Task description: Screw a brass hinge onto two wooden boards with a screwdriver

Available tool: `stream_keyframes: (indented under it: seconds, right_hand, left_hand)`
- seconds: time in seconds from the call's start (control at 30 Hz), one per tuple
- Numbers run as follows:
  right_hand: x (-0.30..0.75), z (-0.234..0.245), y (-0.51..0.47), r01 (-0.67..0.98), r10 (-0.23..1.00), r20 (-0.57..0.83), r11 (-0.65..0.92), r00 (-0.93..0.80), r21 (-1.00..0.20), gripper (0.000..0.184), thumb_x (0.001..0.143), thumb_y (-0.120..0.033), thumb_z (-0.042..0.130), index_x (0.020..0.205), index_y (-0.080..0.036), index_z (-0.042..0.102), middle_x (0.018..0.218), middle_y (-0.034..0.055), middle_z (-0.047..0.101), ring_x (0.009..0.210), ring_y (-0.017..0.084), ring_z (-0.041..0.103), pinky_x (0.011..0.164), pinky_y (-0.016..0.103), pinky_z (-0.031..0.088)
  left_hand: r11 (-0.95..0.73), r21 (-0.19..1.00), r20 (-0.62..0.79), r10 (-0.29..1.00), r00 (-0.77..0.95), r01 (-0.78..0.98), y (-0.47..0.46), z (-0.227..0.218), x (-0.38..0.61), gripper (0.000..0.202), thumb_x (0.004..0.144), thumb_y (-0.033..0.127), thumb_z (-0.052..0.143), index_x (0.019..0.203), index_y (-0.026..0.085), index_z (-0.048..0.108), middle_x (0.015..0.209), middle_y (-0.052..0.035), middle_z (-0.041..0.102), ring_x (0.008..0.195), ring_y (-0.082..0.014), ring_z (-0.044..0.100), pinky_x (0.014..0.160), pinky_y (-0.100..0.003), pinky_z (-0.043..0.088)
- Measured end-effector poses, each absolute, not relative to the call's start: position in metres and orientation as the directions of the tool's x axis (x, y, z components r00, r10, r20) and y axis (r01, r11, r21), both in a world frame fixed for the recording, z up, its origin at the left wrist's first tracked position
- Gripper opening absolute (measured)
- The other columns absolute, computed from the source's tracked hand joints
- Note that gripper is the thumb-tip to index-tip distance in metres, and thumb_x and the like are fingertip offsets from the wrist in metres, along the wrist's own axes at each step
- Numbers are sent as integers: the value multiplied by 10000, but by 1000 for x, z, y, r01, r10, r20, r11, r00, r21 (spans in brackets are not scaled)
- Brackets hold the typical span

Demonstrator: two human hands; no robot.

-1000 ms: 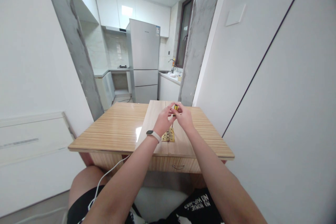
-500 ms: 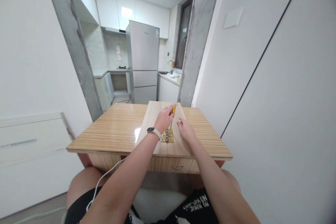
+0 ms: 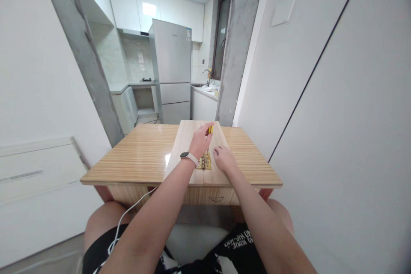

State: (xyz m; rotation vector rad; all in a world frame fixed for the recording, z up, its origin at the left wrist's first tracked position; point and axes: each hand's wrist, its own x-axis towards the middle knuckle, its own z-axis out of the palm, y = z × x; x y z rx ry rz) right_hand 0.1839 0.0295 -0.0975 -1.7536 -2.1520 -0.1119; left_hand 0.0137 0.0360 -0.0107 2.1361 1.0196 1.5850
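My left hand (image 3: pixel 200 140), with a white band on its wrist, is closed round a yellow-and-black screwdriver handle (image 3: pixel 210 129) held upright over a brass hinge (image 3: pixel 205 161). The hinge lies across the seam of two pale wooden boards (image 3: pixel 184 141) on the striped wooden table (image 3: pixel 144 154). My right hand (image 3: pixel 224 158) rests on the right-hand board just beside the hinge, fingers curled down against the wood, holding nothing that I can see.
A drawer handle (image 3: pixel 215 199) shows in the table's front. A white cable (image 3: pixel 128 216) runs over my left thigh. White walls stand close on both sides. Beyond the table are two grey concrete pillars (image 3: pixel 236 47), a fridge (image 3: pixel 171 72) and a kitchen counter with a tap.
My right hand has let go of the screwdriver handle and dropped to the board beside the hinge. My left hand keeps the screwdriver upright. The view has tilted a little.
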Motion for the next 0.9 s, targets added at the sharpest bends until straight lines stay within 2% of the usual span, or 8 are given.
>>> stream_keyframes:
  seconds: [0.17,0.3,0.4,0.53,0.63,0.73,0.83,0.9]
  right_hand:
    - [186,-104,34,956,917,359,244,-173,-165,333,1107,-322,449,1131,-213,764,1218,119,735,1197,239,605,1101,320,376]
    - [187,-105,36,955,917,358,246,-174,-166,340,1106,-325,444,1138,-216,764,1218,120,735,1197,245,602,1088,329,377]
    - [187,-106,36,954,916,362,245,-170,-170,330,1101,-324,455,1153,-217,763,1224,116,732,1205,245,598,1086,325,374]
    - [187,-106,36,957,920,354,237,-166,-170,317,1098,-315,460,1123,-225,763,1220,114,728,1190,242,598,1083,321,367]
    - [187,-106,36,958,921,351,236,-167,-164,320,1098,-318,457,1117,-228,763,1221,117,725,1187,244,595,1078,324,367]
    - [187,-105,36,957,918,358,241,-170,-161,326,1098,-312,452,1119,-225,766,1218,118,728,1179,243,600,1074,322,371]
    - [187,-105,35,955,915,364,247,-174,-164,325,1093,-304,458,1148,-221,768,1219,115,734,1183,241,605,1080,319,375]
    - [187,-104,35,955,917,358,246,-175,-163,326,1089,-303,461,1157,-220,769,1226,117,734,1192,242,604,1086,320,374]
  left_hand:
    - [-727,592,720,671,177,348,36,-9,14,514,936,55,623,1409,257,641,1249,-70,735,1055,-196,712,1006,-374,621]
    - [-711,587,735,669,113,387,35,-6,13,396,916,131,733,1296,237,697,1165,-75,714,953,-186,703,912,-352,633]
    - [-696,592,731,676,92,407,34,-4,12,376,911,109,736,1266,228,702,1121,-65,716,876,-169,700,883,-343,625]
    - [-679,623,707,701,92,389,33,-2,8,398,924,65,695,1285,232,686,1081,-47,752,884,-167,724,897,-335,621]
    - [-676,656,680,722,126,336,33,-2,6,432,945,42,640,1327,242,667,1105,-42,764,896,-153,739,893,-317,630]
    - [-684,658,683,718,134,314,33,-2,6,415,934,58,666,1307,238,680,1157,-57,747,932,-155,736,861,-299,638]
    - [-671,642,689,717,105,370,32,1,6,389,897,118,765,1261,236,696,1171,-66,726,878,-155,718,814,-304,634]
    - [-659,628,695,714,82,414,31,3,7,378,884,121,787,1233,235,698,1144,-61,725,834,-150,706,837,-323,627]
